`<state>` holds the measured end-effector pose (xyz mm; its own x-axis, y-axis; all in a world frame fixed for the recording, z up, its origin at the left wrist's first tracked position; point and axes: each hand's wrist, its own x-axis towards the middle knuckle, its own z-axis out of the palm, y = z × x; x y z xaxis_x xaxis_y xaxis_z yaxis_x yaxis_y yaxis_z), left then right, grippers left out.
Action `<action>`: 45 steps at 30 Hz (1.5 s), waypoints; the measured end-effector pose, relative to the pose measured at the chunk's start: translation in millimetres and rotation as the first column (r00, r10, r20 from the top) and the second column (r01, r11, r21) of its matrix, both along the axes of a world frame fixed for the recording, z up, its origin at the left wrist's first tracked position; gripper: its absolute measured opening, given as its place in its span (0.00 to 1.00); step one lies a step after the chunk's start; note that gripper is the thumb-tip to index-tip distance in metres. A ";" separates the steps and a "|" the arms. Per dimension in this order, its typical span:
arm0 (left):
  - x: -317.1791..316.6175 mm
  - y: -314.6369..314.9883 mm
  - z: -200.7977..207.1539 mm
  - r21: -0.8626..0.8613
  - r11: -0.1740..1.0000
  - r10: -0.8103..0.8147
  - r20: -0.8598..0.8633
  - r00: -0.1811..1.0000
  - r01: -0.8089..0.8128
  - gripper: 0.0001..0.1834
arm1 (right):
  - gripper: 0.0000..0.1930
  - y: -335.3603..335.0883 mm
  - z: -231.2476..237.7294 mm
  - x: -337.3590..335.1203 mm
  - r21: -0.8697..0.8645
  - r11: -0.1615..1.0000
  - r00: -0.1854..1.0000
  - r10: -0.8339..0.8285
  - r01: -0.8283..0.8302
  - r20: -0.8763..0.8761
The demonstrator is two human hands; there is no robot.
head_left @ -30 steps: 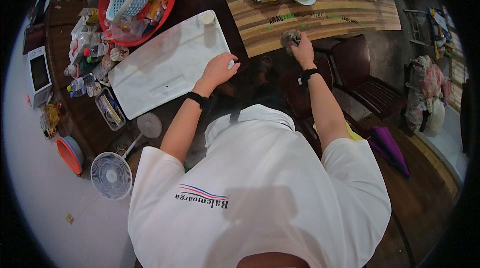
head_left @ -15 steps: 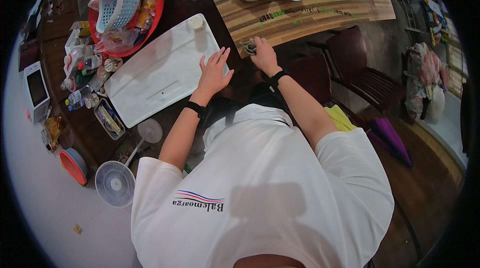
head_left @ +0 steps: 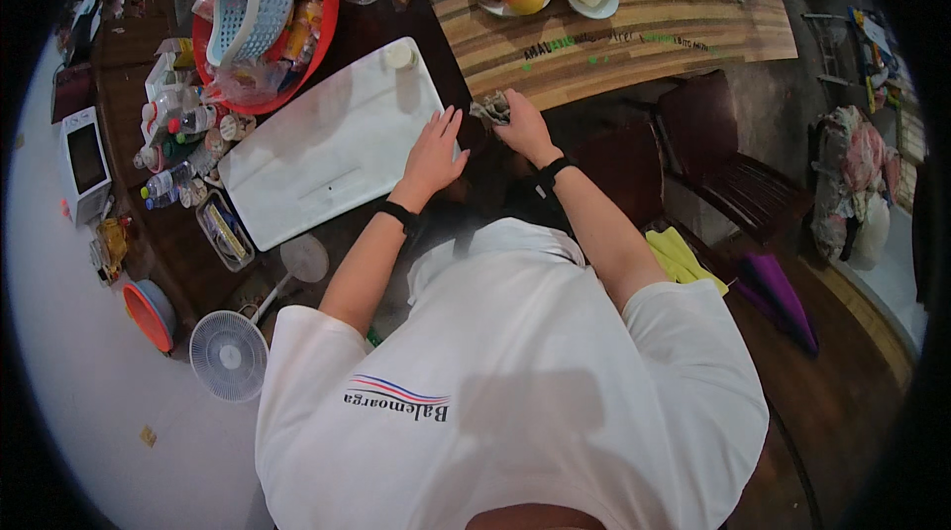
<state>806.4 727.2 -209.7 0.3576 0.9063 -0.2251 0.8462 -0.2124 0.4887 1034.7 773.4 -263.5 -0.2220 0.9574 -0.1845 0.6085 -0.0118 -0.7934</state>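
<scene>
Along the right edge of the white board (head_left: pixel 297 168), the left hand (head_left: pixel 433 152) lay palm down, fingers extended and gripping nothing, perhaps to steady it; whether it pressed was unclear. Just right of the board, the right hand (head_left: pixel 527 131) gripped a grey cloth (head_left: pixel 491 109), seemingly bunched to fit the fingers. Left of the board, bottles (head_left: pixel 198 120) crowded together, probably for storage.
</scene>
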 end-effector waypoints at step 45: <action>1.7 -32.5 16.6 -0.114 0.993 0.024 0.073 0.997 -0.015 0.32 | 0.25 6.3 -5.3 -18.8 -0.039 0.988 0.981 0.155 -0.151 0.117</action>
<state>808.1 694.7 -193.1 0.3594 0.8836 -0.3002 0.8102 -0.1358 0.5702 1016.0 779.7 -268.8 -0.3400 0.9075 -0.2466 0.6952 0.0660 -0.7158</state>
